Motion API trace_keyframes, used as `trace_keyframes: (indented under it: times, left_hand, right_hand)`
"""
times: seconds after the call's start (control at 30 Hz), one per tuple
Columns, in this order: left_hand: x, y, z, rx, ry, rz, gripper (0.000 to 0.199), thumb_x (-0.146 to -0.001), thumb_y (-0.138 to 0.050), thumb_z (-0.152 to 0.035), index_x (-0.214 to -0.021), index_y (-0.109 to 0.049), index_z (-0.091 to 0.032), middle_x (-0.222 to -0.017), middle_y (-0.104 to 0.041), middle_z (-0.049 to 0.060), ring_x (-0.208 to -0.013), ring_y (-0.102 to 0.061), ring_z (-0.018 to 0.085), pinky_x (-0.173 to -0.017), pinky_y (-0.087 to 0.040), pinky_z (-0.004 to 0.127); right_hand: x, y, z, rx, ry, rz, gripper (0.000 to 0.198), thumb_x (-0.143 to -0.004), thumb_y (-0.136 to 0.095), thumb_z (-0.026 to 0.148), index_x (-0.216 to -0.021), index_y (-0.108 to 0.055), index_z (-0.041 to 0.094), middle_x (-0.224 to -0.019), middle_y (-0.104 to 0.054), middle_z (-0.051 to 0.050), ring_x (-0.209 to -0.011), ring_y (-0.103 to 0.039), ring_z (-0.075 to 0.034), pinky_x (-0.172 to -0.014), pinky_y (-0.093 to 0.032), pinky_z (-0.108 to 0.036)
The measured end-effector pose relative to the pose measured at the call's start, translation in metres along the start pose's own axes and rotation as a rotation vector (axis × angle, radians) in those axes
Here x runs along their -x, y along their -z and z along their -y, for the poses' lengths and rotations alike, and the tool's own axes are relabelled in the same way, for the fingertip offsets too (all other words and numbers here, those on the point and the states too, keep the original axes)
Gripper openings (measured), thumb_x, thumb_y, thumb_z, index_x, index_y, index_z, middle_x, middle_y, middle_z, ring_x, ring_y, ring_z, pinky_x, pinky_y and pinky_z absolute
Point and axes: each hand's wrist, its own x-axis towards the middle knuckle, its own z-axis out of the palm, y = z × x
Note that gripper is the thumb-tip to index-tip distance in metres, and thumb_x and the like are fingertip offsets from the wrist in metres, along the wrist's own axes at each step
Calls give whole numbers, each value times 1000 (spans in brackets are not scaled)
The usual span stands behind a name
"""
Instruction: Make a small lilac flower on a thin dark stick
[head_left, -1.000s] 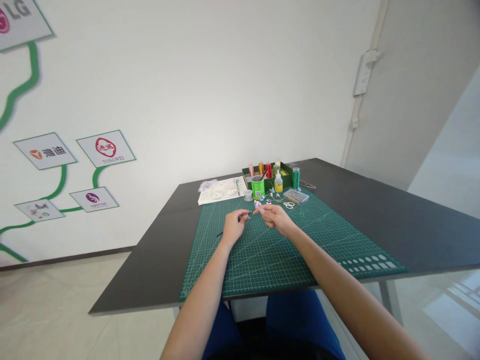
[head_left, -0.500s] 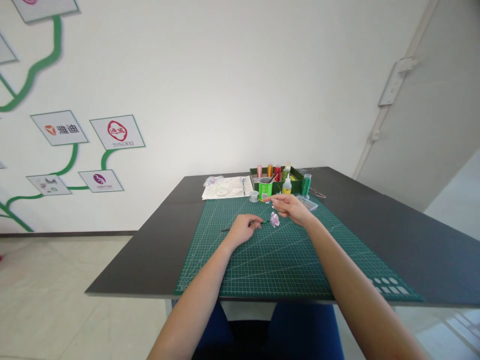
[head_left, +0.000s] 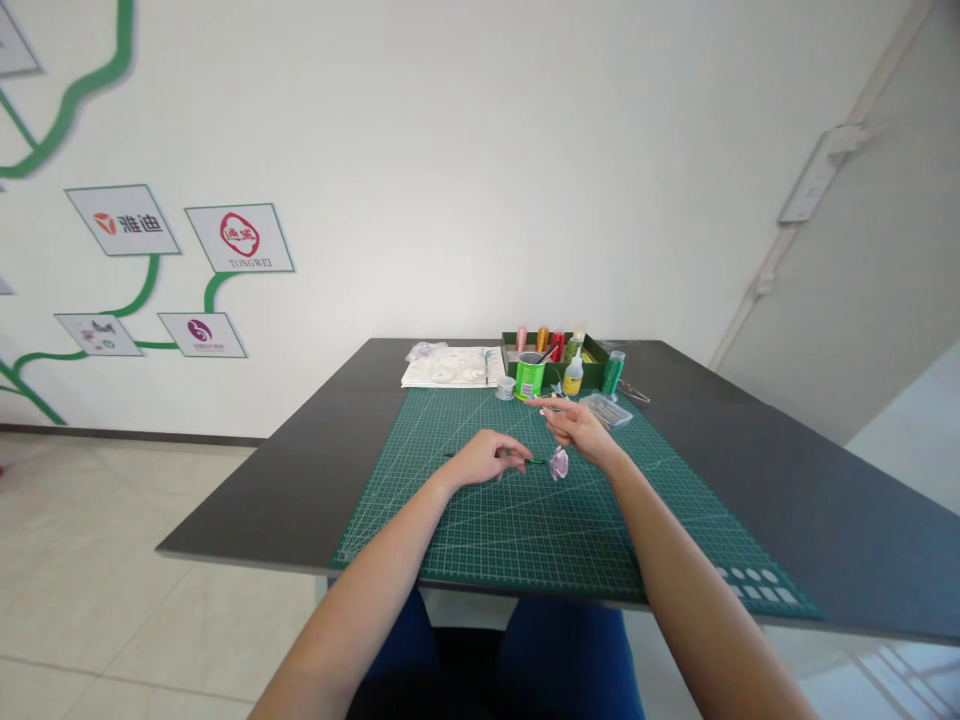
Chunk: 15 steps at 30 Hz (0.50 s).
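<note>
My left hand (head_left: 491, 457) rests low over the green cutting mat (head_left: 480, 540), its fingers closed round the thin dark green stem of an artificial flower (head_left: 559, 462). The pale pink-purple bloom points right, and the stem's other end sticks out left of the hand. Just beyond the bloom, my right hand (head_left: 577, 428) is raised with its index finger stretched leftward. Its other fingers curl in. A tiny pale bit shows at those fingertips, too small to name. The right hand is apart from the flower.
Behind the hands stand a bright green can (head_left: 529, 377), a small grey-white tub (head_left: 505, 388), a glue bottle (head_left: 573, 376) and a green thread spool (head_left: 613, 371). A dark green box (head_left: 592, 372) holds more spools. Clear plastic case (head_left: 607, 410) lies right; white stained pad (head_left: 454, 368) lies left.
The view has shifted slightly. The bloom has moved a little right and nearer me, turning somewhat, with the left hand still on its stem. The right hand keeps nearly the same pose.
</note>
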Motion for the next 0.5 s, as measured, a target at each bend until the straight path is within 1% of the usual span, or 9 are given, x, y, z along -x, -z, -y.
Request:
trace_keyframes:
  times: [0.1,0.2,0.3,0.37,0.5]
  left_hand:
    - [0,0,1,61,-35,15,25,-89,-65,-21,-108,-78,-12,-89,-80,10,-47,-54,7,-57,-48,22]
    - [0,0,2,114,-63,-3,24,-88,-66,-23,-106,-78,-12,-88,-80,11,-47,-53,7,-55,-46,21]
    - [-1,0,3,148,-85,-56,23,-88,-67,-25,-103,-77,-11,-87,-80,11,-46,-53,7,-53,-45,20]
    - [-1,0,3,164,-111,-110,23,-88,-67,-25,-103,-76,-10,-87,-80,12,-46,-52,6,-53,-45,20]
    - [-4,2,6,216,-145,-209,26,-88,-68,-28,-104,-76,-9,-89,-80,14,-47,-53,7,-52,-45,21]
  right_hand:
    - [-1,-3,-7,-8,12,-29,59,-84,-73,53,-125,-68,11,-53,-20,12,-48,-13,-8,-46,-10,-26]
    - [-2,-5,-14,32,8,-47,60,-83,-73,56,-122,-69,10,-52,-23,12,-49,-15,-8,-47,-12,-25]
    - [-3,-5,-22,112,-17,-68,59,-82,-72,58,-117,-71,11,-52,-25,11,-48,-18,-8,-47,-15,-24]
    - [-4,-4,-26,199,-30,-70,56,-82,-70,60,-112,-73,13,-51,-30,10,-47,-22,-8,-47,-17,-24]
    - [-6,-2,-33,344,-29,-30,51,-82,-67,59,-106,-75,14,-50,-38,7,-46,-28,-10,-46,-22,-25]
